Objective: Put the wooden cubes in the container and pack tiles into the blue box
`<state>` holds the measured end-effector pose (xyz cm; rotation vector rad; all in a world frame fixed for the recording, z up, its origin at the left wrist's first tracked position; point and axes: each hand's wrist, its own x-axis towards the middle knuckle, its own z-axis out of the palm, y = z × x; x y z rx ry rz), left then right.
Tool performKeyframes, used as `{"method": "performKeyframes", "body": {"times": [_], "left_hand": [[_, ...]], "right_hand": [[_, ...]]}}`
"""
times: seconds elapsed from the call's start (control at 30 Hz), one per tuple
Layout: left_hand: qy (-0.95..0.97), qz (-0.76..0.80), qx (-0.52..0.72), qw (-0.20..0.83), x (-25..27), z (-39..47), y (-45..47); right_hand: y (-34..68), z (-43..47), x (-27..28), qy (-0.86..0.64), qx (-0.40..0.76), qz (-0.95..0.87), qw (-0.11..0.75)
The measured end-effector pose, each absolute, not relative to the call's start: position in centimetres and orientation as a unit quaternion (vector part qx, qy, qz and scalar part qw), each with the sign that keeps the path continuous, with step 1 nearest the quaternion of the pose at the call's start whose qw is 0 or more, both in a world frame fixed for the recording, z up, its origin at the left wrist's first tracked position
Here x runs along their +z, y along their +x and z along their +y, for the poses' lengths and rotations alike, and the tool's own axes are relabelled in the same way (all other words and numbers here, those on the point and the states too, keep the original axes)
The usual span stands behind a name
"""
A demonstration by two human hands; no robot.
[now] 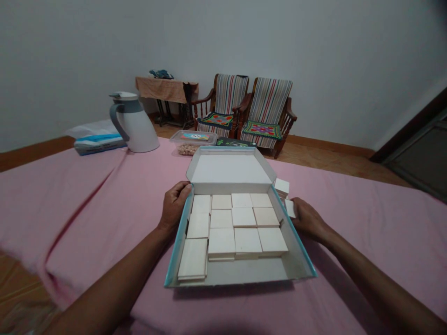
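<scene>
An open cardboard box (300, 251) with blue outer sides stands before me, its lid raised at the far side. Stacks of white square cards (221, 241) fill most of it in rows; a strip of bare bottom shows along the near side. My left hand (173, 204) grips the box's left wall near the lid hinge, thumb over the rim. Beside the right wall, my right hand (307, 217) is closed on a small stack of white cards (290, 208). Another stack of white cards (281, 187) sits just beyond it, outside the box. The right fingers are partly hidden.
Pink cloth (349, 204) covers the table. Behind the box are a clear plastic container (188, 148) of nuts and a dark flat box (235, 142). A white-and-grey jug (139, 128) and a blue-and-white package (99, 143) stand back left. Two wooden chairs (267, 100) are beyond.
</scene>
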<state>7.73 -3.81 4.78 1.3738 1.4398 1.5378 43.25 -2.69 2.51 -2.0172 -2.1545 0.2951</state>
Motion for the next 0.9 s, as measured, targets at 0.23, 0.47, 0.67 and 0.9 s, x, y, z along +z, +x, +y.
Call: {"method": "performKeyframes", "body": {"times": [0.23,0.47,0.67,0.9], "left_hand": [[0.527,0.552,0.575,0.296,4.6,-3.6,7.5],[0.527,0.548,0.576,0.302,4.3,-3.5,7.4],[0.512,0.527,0.587,0.338,4.5,-3.8,7.6],[0.456,0.548,0.596,0.371,4.9,-4.2,8.0]], "right_hand": [[45.2,-3.4,8.0,-0.697,0.097,-0.693,0.154],[38.3,-4.3,14.4,-0.595,0.09,-0.777,0.184],[34.7,-6.4,13.2,-0.539,0.108,-0.812,0.193],[35.8,-8.4,12.8,-0.535,0.152,-0.806,0.2]]}}
